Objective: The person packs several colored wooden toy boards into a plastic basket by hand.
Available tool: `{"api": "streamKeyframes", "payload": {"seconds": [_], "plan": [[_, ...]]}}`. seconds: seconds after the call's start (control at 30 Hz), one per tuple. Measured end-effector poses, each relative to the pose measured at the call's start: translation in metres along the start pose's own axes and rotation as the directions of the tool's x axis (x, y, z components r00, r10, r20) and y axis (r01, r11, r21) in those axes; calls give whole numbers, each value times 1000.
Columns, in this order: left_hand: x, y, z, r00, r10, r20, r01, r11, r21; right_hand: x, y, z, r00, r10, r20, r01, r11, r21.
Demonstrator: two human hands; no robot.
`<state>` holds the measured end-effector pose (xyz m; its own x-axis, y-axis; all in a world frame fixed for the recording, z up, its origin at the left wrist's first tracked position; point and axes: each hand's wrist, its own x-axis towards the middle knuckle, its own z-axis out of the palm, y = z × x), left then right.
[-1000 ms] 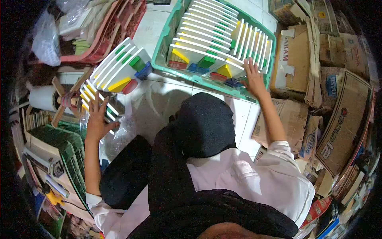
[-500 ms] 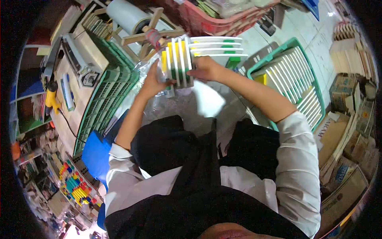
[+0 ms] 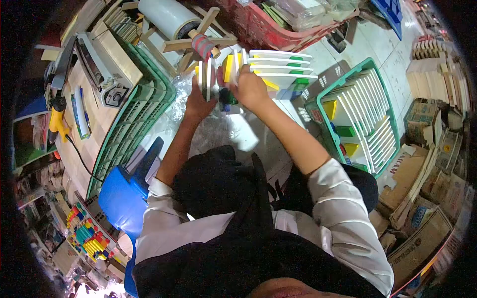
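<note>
My left hand [image 3: 199,105] is closed around a pair of white boards [image 3: 208,78] held on edge. Just to the right, my right hand [image 3: 252,90] grips more white boards [image 3: 236,59] with yellow pieces between them. A dark gap separates the two groups; the right fingertips are partly hidden. Behind my right hand lies a row of white boards [image 3: 285,69] with green and yellow blocks on them. Clear plastic sheeting [image 3: 183,102] is spread on the floor under my left hand.
A green crate [image 3: 312,99] of similar boards stands at right, near cardboard boxes [image 3: 405,171]. Ahead are a red basket [image 3: 293,37] and a film roll [image 3: 169,19] on a wooden stand. At left, a yellow heat tool [image 3: 58,119] rests on a tabletop beside a blue stool [image 3: 124,201].
The boards that both hands held as one bundle are now parted into two groups, one per hand. The view has shifted a little, bringing more of the green crate into sight.
</note>
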<state>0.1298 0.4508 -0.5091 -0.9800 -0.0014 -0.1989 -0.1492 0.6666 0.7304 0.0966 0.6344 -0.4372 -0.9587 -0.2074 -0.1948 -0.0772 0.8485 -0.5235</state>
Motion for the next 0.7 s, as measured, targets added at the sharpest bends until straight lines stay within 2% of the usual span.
{"api": "streamKeyframes", "payload": {"seconds": [0.1,0.13,0.17,0.23,0.27,0.3,0.37,0.4,0.43,0.47,0.5,0.53,0.57,0.6,0.63,0.67,0.7], "plan": [[9,13,-16,993,-110,-38,115,977,178,-1,-7,34,986,55,-160,-46,997,63],[13,6,-14,996,-56,-71,69,978,198,-2,-8,47,969,66,-236,-46,995,93],[18,-1,-12,997,-52,-63,64,978,198,0,-10,58,968,75,-238,-54,994,94],[22,2,-12,998,-11,-66,26,972,233,8,-16,67,961,171,-215,-101,948,302],[21,2,-10,993,-17,-119,45,972,230,12,-15,69,972,192,-137,-140,936,322],[16,-2,-14,994,-13,-105,38,972,232,10,-15,62,969,206,-137,-153,933,325],[18,-9,-24,993,119,28,-121,938,326,9,-8,43,987,160,-28,-149,962,229],[10,8,-31,999,29,19,-34,948,316,7,-4,34,981,192,-22,-182,958,223],[9,-8,-29,998,67,11,-67,943,326,2,5,20,971,234,-43,-219,951,220],[3,10,-37,997,63,55,-77,948,307,-5,16,2,998,63,25,-67,981,184],[-11,41,-48,997,-30,72,9,962,272,-14,27,-19,990,-98,100,81,984,158],[-13,45,-51,991,-46,128,3,949,314,-23,33,-44,978,-100,183,75,987,139],[-12,42,-52,986,9,168,-73,922,380,-39,32,-78,964,-61,260,31,992,119],[-13,45,-54,980,8,200,-80,931,355,-57,32,-115,951,-56,304,28,995,96],[-13,43,-55,968,85,234,-163,928,335,-75,35,-151,935,-57,350,33,997,75],[-12,48,-56,959,92,268,-176,935,308,-93,42,-185,945,-87,317,75,996,50],[-16,66,-60,946,35,323,-135,947,292,-114,49,-216,950,-125,286,124,992,20]]}}
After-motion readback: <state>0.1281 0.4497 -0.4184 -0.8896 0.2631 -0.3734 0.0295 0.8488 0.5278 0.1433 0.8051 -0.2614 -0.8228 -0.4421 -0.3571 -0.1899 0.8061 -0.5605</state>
